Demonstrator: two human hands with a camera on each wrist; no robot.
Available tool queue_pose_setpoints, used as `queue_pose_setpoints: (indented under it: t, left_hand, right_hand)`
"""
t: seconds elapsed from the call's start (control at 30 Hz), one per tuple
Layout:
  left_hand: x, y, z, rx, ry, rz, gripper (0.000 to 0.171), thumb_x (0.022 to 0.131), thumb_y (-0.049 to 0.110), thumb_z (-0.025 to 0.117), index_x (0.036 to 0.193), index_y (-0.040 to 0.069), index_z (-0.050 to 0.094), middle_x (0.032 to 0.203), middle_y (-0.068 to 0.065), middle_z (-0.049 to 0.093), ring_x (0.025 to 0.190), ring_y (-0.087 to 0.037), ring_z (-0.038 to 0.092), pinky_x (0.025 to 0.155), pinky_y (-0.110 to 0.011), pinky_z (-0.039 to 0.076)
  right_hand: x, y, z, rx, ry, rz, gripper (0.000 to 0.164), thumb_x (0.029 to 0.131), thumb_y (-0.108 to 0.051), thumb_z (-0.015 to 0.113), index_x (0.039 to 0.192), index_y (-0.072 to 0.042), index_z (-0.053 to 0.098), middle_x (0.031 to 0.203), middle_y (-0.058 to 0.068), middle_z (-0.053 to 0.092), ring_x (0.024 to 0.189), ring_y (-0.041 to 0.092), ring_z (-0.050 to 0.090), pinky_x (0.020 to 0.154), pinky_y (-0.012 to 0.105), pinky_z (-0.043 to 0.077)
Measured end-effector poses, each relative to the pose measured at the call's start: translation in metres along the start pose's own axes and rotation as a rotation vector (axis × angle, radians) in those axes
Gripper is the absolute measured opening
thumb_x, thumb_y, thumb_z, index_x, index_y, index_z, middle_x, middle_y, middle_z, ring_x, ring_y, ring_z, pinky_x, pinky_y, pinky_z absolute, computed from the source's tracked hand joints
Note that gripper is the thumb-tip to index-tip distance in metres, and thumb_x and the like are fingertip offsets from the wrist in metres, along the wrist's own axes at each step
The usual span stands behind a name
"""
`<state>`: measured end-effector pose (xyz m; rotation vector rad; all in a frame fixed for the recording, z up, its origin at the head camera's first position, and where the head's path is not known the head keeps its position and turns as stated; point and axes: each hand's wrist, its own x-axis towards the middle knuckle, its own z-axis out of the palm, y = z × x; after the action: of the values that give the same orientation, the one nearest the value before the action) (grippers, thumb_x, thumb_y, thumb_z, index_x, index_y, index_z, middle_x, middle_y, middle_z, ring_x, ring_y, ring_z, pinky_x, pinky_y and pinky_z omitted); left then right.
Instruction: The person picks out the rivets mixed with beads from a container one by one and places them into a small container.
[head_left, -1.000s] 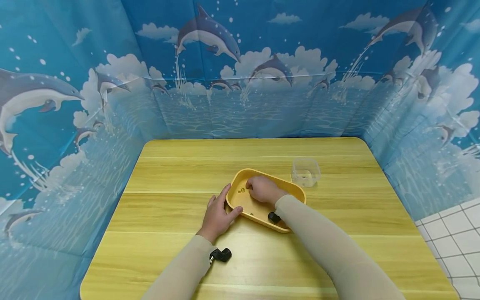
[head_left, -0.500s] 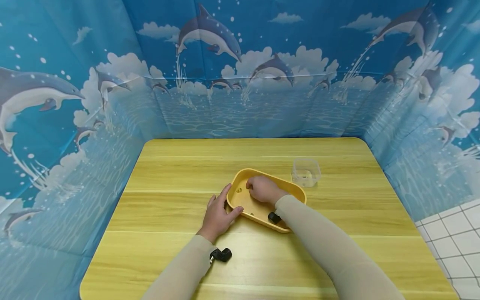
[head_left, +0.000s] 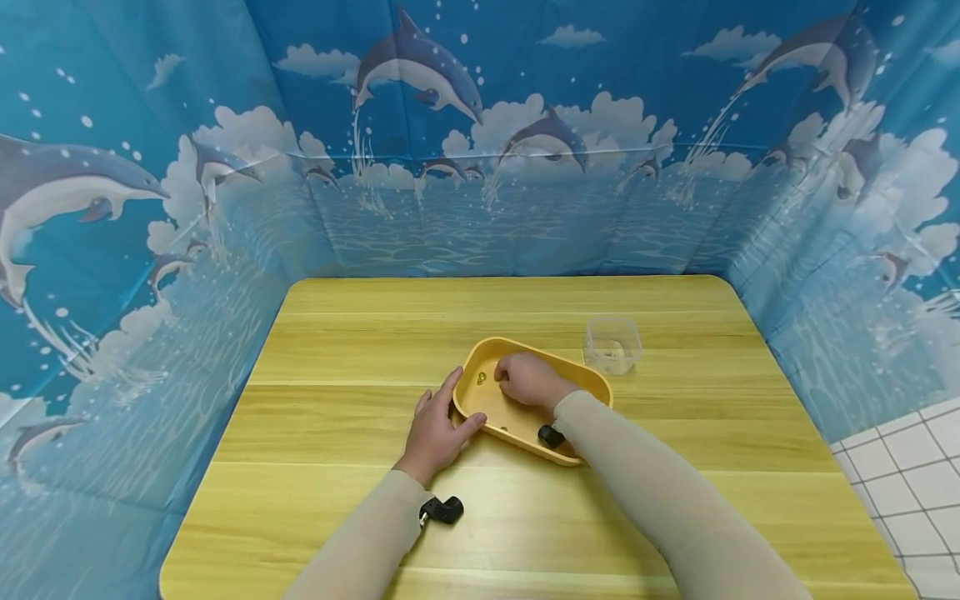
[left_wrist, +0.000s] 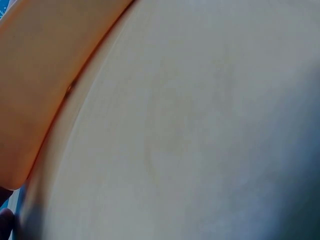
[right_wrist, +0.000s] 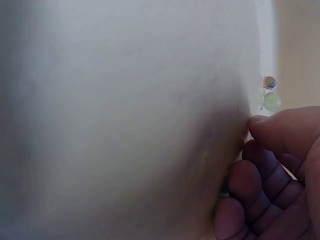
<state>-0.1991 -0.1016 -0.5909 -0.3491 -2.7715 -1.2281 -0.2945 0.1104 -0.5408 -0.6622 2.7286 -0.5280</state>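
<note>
A yellow tray (head_left: 558,448) with rounded corners lies slanted on the table. My left hand (head_left: 435,433) steadies its near left corner, fingers fairly straight along the outside and thumb against the rim. Inside the tray is my right hand (head_left: 528,379), with its fingers curled down toward the tray floor. Just left of those fingertips lie small round pieces (head_left: 482,378). In the right wrist view one piece (right_wrist: 270,82) has a gold-coloured edge, and a pale green translucent piece (right_wrist: 272,101) lies beside it. Whether anything is between the right thumb and fingers is hidden.
A clear plastic box (head_left: 612,345) stands just beyond the tray's right end, with something small at its bottom. One more small piece (head_left: 504,428) lies by the tray's near wall. A dolphin-print curtain (head_left: 480,217) encloses the wooden table (head_left: 337,350) at the back and sides.
The small round pieces by the right fingertips have shifted from lying side by side to one behind the other. Both hands and the tray have hardly moved.
</note>
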Motion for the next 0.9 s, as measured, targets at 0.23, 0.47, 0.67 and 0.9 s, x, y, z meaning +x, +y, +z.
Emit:
queue_pose_setpoints:
  t: [0.23,0.47,0.67,0.9]
  left_hand:
    - [-0.0001,-0.0005,0.0006,0.004,0.0,-0.001,0.088,0.097,0.05,0.072,0.168,0.024,0.028,0.159,-0.007,0.055,0.142,-0.032,0.058,0.132,-0.056,0.017]
    - [-0.0002,-0.0008,0.0011,0.003,0.01,0.005,0.088,0.096,0.052,0.072,0.168,0.024,0.029,0.159,-0.008,0.055,0.141,-0.033,0.058,0.132,-0.056,0.018]
    - [-0.0004,0.0003,0.0008,-0.006,0.018,0.016,0.087,0.096,0.05,0.073,0.167,0.024,0.03,0.157,-0.009,0.057,0.14,-0.034,0.059,0.131,-0.058,0.018]
    - [-0.0006,0.0012,0.0009,-0.01,0.027,0.016,0.087,0.096,0.048,0.074,0.167,0.023,0.031,0.156,-0.009,0.058,0.139,-0.034,0.06,0.131,-0.059,0.019]
  right_hand:
    - [-0.0031,0.0015,-0.0023,-0.002,-0.003,-0.007,0.012,0.098,-0.011,0.065,0.105,-0.011,0.075,0.1,0.004,0.074,0.089,0.018,0.064,0.089,0.039,0.058]
    - [-0.0049,0.0043,-0.0029,-0.003,0.002,-0.017,0.014,0.099,-0.012,0.064,0.107,-0.011,0.075,0.104,0.004,0.075,0.091,0.017,0.065,0.091,0.039,0.059]
    - [-0.0068,0.0055,-0.0042,-0.008,-0.009,-0.008,0.014,0.099,-0.012,0.064,0.107,-0.01,0.075,0.105,0.005,0.076,0.093,0.018,0.066,0.092,0.04,0.059]
    - [-0.0085,0.0036,-0.0063,-0.004,-0.018,-0.009,0.012,0.1,-0.014,0.064,0.104,-0.012,0.076,0.101,0.003,0.075,0.088,0.015,0.064,0.089,0.037,0.058]
